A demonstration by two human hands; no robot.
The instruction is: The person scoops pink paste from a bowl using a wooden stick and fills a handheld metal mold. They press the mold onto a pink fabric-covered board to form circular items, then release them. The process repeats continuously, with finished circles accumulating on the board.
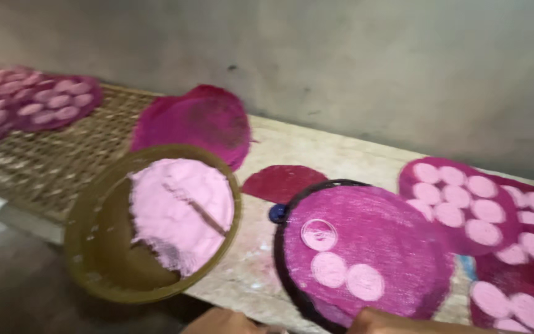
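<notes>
The round pink cloth-covered tray [366,247] with three pale pink discs lies on the table [341,154], just above the right hand [397,323] — that hand is nearer. The left hand [227,321] sits below the olive bowl of pink paste [152,222]. Both hands' fingers are cut off — their state cannot be told.

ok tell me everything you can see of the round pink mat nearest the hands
The round mat looks woven and is stained deep magenta, with a dark rim along its left edge. It lies flat on the pale bench, its near edge over the bench front. Three pale pink discs sit on it, left of centre; the top one looks like a ring. A hand shows at its lower edge, too cropped to judge contact. Another mat overlaps on the right.
</notes>
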